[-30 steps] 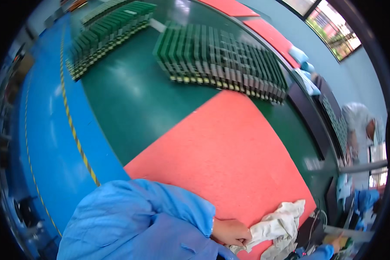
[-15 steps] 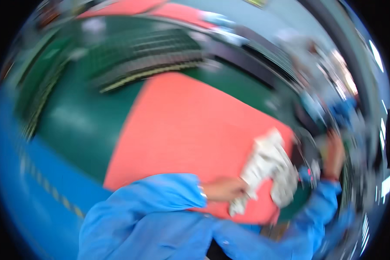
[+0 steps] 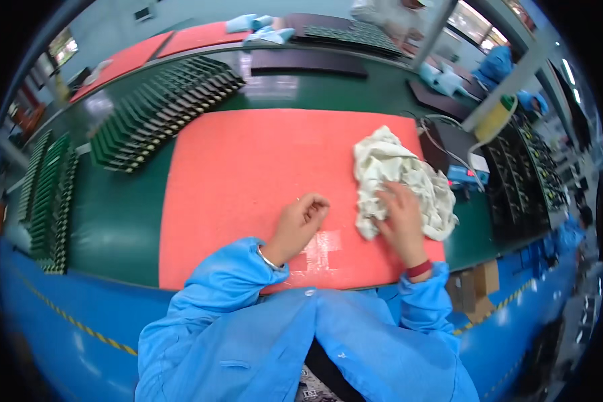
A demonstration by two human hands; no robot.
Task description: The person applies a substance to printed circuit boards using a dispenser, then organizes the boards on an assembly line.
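A crumpled off-white cloth lies in a heap on the right part of the red mat. My right hand rests at its near side, fingers spread and their tips touching the fabric. Over the middle of the mat is my left hand, closed with its fingers curled inward, and I see nothing in it. Clear tape strips shine on the mat close to that hand.
Green circuit boards stand in a long row at the far left, with another row nearer. Right of the mat are a small blue device, a yellow bottle and a dark rack. Other people work beyond.
My left hand has let go of the cloth and moved left. My right hand has come back from the far right onto the cloth. The whole view has turned and is sharper.
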